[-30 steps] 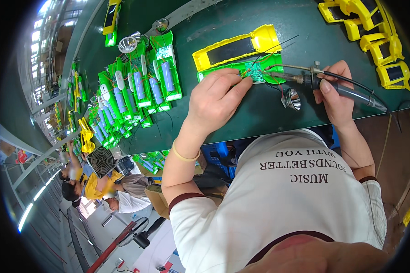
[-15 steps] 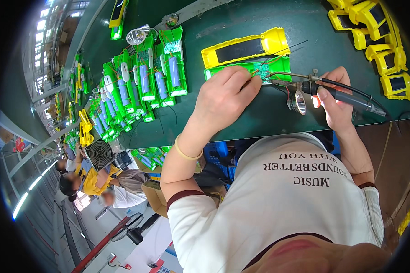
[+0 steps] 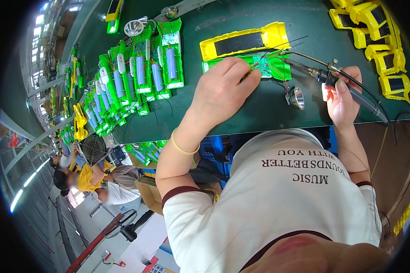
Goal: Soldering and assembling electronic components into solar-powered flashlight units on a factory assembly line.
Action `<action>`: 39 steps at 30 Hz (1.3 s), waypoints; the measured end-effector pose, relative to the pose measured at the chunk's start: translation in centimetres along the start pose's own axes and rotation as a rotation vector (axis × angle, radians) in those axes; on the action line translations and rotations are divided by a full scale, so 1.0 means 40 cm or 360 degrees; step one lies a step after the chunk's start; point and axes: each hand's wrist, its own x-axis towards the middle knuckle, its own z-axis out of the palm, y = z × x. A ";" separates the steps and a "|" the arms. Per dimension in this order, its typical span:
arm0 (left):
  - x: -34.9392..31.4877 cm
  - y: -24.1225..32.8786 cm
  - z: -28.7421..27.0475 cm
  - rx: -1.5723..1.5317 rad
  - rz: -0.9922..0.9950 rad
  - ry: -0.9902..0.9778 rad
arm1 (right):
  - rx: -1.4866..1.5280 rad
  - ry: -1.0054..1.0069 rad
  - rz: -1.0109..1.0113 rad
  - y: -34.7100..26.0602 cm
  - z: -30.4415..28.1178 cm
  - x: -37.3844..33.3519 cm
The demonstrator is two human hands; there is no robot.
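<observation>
My right hand (image 3: pixel 343 103) grips the dark handle of a soldering iron (image 3: pixel 357 96), which carries a thin metal solder-feed tube and a black hose. The iron's tip points left, over the right end of a green flashlight half-shell (image 3: pixel 283 72). Inside that shell lies a green circuit board (image 3: pixel 263 67) with thin red and black wires. My left hand (image 3: pixel 223 88) covers the shell's left part, thumb and forefinger pinching a thin orange-red wire at the board's edge. A silver reflector (image 3: pixel 297 97) hangs by wires below the shell. Just behind lies a yellow half-shell (image 3: pixel 239 44) with a dark panel.
Rows of green half-shells with purple battery cells (image 3: pixel 171 63) stand to the left, a loose reflector (image 3: pixel 134 28) behind them. Yellow shell parts (image 3: pixel 387 59) pile up at the far right. A black fan grille (image 3: pixel 93 149) and co-workers (image 3: pixel 89 175) are beyond the left edge.
The soldering iron and my right hand have shifted right, its tip moving off the wires near my left fingers. The reflector shows more fully. My left hand keeps its pinch.
</observation>
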 end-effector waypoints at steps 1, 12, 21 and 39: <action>0.000 0.002 -0.002 -0.0017 -0.0025 0.0002 | 0.0001 -0.0007 -0.0010 0.004 -0.007 -0.003; 0.115 -0.023 0.054 -0.0248 -0.0443 0.0079 | 0.0119 0.0218 -0.0183 -0.010 -0.005 0.014; 0.089 0.035 0.084 -0.0153 -0.0480 0.0142 | 0.0304 0.0441 -0.0100 -0.026 0.002 0.016; 0.072 0.020 0.070 -0.0253 -0.0758 0.0103 | 0.0427 0.0136 -0.0025 -0.010 -0.021 0.019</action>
